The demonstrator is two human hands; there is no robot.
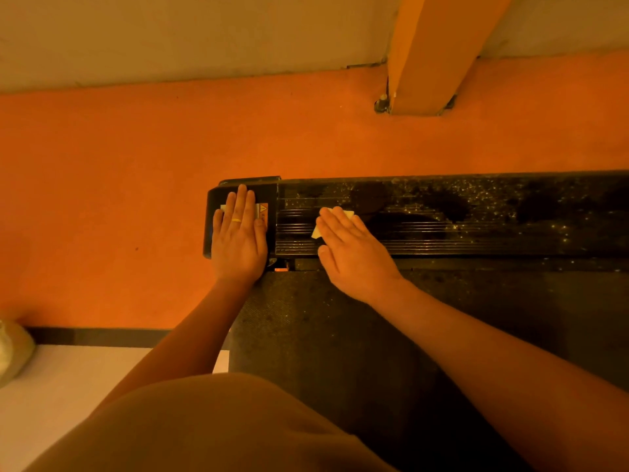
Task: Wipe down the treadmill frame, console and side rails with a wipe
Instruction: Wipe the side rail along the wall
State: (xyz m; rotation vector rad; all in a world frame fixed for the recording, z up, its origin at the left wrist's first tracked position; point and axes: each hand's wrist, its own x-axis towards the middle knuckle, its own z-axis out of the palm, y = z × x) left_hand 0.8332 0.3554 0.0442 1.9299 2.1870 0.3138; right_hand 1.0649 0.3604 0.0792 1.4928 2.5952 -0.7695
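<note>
My right hand [354, 257] lies flat, fingers straight and close together, pressing the wipe [345, 212] down on the treadmill's side rail [476, 216]; nothing is pinched or curled round it. The wipe is small, pale and folded. Only two corners show, one past my fingertips and one beside my index finger; the rest is hidden under my palm. The rail is black and ribbed with fine lengthwise lines. It is speckled with pale dust toward the right, with darker, cleaner-looking patches in between.

My left hand [238, 240] is also flat and relaxed, holding nothing. It rests on the rail's rounded end cap [214, 206], with a ring [236, 220] on one finger, and it partly covers a warning label [263, 212].

The rail ends at the cap on the left and runs out of view on the right. Its near edge meets the dark textured belt [340, 335]; its far edge drops to bare orange floor [136, 165], which stretches to the wall [170, 35]. An orange pillar [432, 52] stands at the wall, well apart from the rail. At lower left, a dark strip [95, 336] borders paler flooring [68, 386].
</note>
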